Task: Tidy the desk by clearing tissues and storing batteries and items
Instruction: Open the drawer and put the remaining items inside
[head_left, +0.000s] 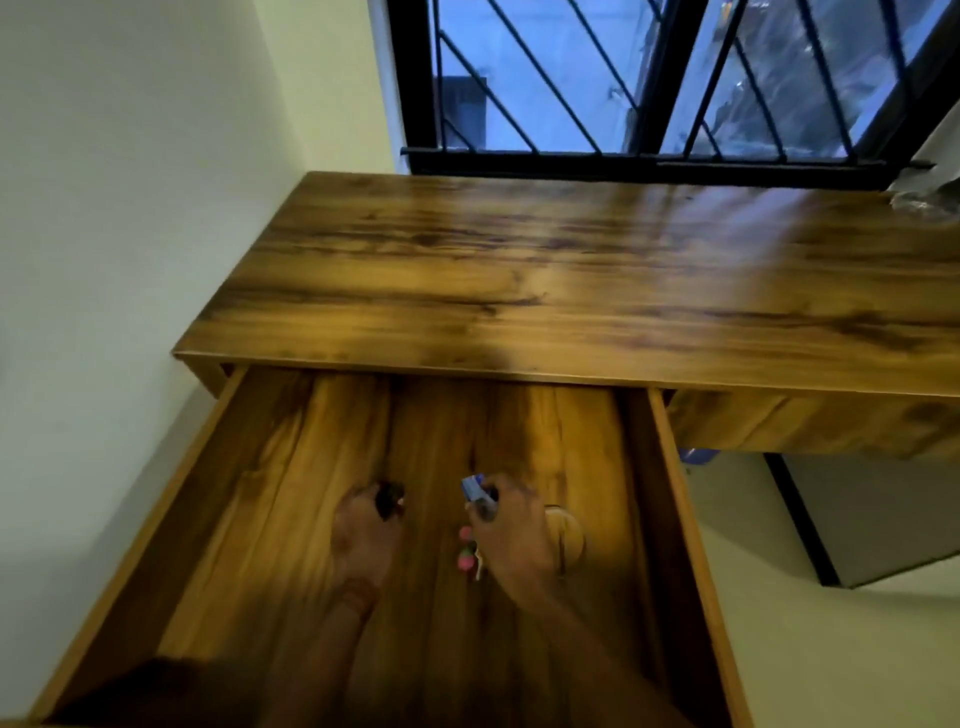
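Observation:
The wooden desk's drawer (670, 467) is pulled wide open below me. Both my hands reach down inside it. My left hand (363, 535) is closed around a small dark object (389, 500), too blurred to name. My right hand (511, 530) grips a small blue and grey item (475, 491) at its fingertips, with pink and white pieces (466, 556) hanging under the palm, perhaps a key ring. A round wooden object (569, 535) lies on the drawer floor just right of my right hand.
The desk top (519, 270) runs under a barred window (649, 78). A crumpled clear plastic thing (930, 200) sits at its far right corner. A white wall is on the left, a grey cabinet (872, 519) on the floor at right.

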